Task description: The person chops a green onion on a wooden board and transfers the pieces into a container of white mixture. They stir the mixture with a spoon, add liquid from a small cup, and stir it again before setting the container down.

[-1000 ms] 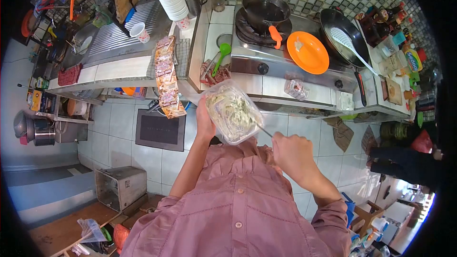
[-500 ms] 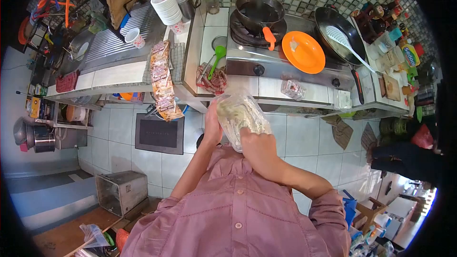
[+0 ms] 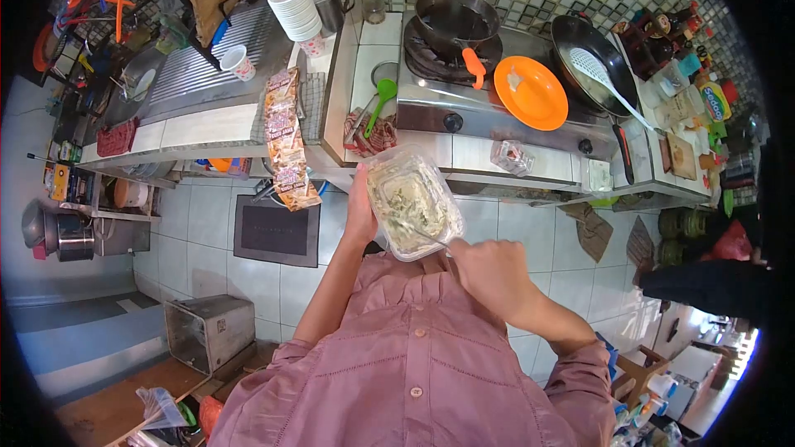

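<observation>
A clear plastic container [image 3: 453, 195] is tilted toward me in front of my body, with pale, thick batter [image 3: 411, 196] flecked with green smeared over its bottom and walls. My left hand [image 3: 358, 212] is wrapped round its left side, the far fingers hidden behind it. In my right hand [image 3: 494, 268], closed at the near right corner, is a thin metal utensil [image 3: 428, 236] whose lower end is sunk in the batter, so its head is hidden.
Beyond the container is a counter with a stove bearing a pot [image 3: 457, 21], an orange plate [image 3: 530, 93] and a wok [image 3: 590, 58] with a white slotted spatula [image 3: 602, 74]. A green ladle [image 3: 383, 99] lies left of the stove; sachets [image 3: 286, 141] hang over the counter edge.
My right hand has drawn back out of the container toward the lower right, bringing the metal utensil into sight. The container has turned to show more of its inside.
</observation>
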Available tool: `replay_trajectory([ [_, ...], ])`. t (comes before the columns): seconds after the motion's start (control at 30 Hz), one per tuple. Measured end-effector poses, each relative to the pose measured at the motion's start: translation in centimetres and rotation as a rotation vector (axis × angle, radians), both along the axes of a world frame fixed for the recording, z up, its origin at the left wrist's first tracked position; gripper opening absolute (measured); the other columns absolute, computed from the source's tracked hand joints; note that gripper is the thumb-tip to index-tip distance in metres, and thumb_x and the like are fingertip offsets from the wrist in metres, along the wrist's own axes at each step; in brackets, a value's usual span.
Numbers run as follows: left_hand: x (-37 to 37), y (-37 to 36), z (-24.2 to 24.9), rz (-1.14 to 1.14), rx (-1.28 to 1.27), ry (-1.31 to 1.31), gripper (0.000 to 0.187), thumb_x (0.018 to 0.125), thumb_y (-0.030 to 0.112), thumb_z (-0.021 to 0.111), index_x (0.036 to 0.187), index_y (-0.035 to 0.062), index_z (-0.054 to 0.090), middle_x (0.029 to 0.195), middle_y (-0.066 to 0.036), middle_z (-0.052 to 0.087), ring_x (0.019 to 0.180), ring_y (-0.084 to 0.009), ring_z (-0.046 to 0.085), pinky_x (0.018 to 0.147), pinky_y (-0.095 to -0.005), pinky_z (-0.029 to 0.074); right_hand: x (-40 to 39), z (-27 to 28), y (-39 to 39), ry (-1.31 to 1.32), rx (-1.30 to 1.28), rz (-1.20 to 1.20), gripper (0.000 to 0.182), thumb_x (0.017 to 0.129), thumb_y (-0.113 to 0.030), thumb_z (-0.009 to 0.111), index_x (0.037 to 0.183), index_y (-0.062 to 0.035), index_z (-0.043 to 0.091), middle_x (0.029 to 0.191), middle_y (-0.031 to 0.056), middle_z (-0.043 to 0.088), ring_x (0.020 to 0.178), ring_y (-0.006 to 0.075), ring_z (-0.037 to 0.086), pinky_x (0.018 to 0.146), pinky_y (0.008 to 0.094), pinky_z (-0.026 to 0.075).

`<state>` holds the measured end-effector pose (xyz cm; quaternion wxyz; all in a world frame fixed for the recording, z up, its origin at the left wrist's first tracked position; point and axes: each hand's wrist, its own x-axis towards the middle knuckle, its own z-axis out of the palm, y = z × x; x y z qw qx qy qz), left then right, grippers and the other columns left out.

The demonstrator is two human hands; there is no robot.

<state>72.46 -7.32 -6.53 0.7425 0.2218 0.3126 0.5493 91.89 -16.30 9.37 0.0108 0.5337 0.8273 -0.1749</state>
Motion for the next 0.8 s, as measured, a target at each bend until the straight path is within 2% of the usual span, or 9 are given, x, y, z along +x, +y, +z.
replay_trajectory([
  [0.13, 1.1, -0.3, -0.1, -0.03, -0.095, -0.059, 0.053, 0.097, 0.044, 0.029, 0.121, -0.0004, 0.047, 0.115, -0.012, 0.057, 0.102, -0.0199, 0.058, 0.089, -0.0329, 0.046, -2.3, -3.6, 2.5, 0.047, 0.126, -0.165, 0.007, 0.075, -0.011, 0.052, 0.076, -0.0052, 0.056, 0.057, 0.0165, 0.059, 0.053, 0.0334, 0.062, 0.045, 0.0427, 0.047],
  [0.27, 0.6, -0.5, 0.2, -0.047, -0.074, -0.045, 0.053, 0.097, 0.044, 0.029, 0.12, 0.0001, 0.047, 0.115, -0.013, 0.057, 0.101, -0.0207, 0.058, 0.088, -0.0336, 0.047, -2.1, -4.2, 3.7, 0.021, 0.216, -0.298, 0.008, 0.077, -0.011, 0.049, 0.074, -0.0059, 0.055, 0.056, 0.0178, 0.059, 0.054, 0.0352, 0.062, 0.046, 0.0445, 0.047],
  [0.37, 0.2, -0.8, 1.9, -0.023, -0.042, -0.048, 0.053, 0.097, 0.043, 0.028, 0.12, -0.0002, 0.047, 0.115, -0.013, 0.056, 0.103, -0.0208, 0.058, 0.089, -0.0339, 0.047, -0.9, -2.0, 3.6, -0.004, 0.208, -0.297, 0.008, 0.077, -0.012, 0.05, 0.074, -0.0054, 0.055, 0.056, 0.0181, 0.058, 0.053, 0.035, 0.061, 0.046, 0.0444, 0.047],
  [0.5, -0.6, -0.5, 0.5, 0.01, -0.021, -0.042, 0.051, 0.098, 0.041, 0.027, 0.121, -0.001, 0.046, 0.115, -0.014, 0.056, 0.104, -0.0215, 0.058, 0.09, -0.0343, 0.047, -0.7, -1.2, 2.3, -0.063, 0.102, -0.175, 0.01, 0.075, -0.01, 0.052, 0.079, -0.0018, 0.057, 0.063, 0.019, 0.062, 0.059, 0.0343, 0.063, 0.051, 0.0444, 0.049],
  [0.6, -1.6, -0.4, -0.5, 0.073, -0.04, -0.013, 0.05, 0.098, 0.04, 0.028, 0.121, -0.0013, 0.045, 0.114, -0.014, 0.057, 0.104, -0.0214, 0.057, 0.09, -0.0343, 0.047, -0.9, -0.1, 0.5, -0.01, 0.01, -0.1, 0.01, 0.076, -0.012, 0.053, 0.077, -0.0038, 0.058, 0.062, 0.0188, 0.061, 0.059, 0.0342, 0.063, 0.051, 0.0441, 0.049],
  [0.67, -2.3, -0.3, -1.1, 0.049, 0.023, 0.039, 0.059, 0.097, 0.047, 0.023, 0.125, -0.0006, 0.042, 0.118, -0.016, 0.055, 0.108, -0.0242, 0.056, 0.093, -0.0358, 0.045, -0.6, 0.8, -0.1, 0.041, -0.146, -0.015, 0.014, 0.08, -0.016, 0.052, 0.076, -0.0067, 0.061, 0.062, 0.0185, 0.061, 0.059, 0.0346, 0.062, 0.053, 0.0458, 0.049],
  [0.8, -2.2, -0.2, 1.0, 0.035, -0.017, 0.009, 0.058, 0.096, 0.046, 0.023, 0.125, -0.0008, 0.043, 0.118, -0.016, 0.055, 0.108, -0.0243, 0.056, 0.093, -0.0359, 0.045, -0.6, -0.4, 2.1, 0.158, -0.137, -0.067, 0.019, 0.083, -0.02, 0.049, 0.076, -0.0093, 0.063, 0.065, 0.0179, 0.061, 0.062, 0.0354, 0.062, 0.056, 0.0477, 0.048],
])
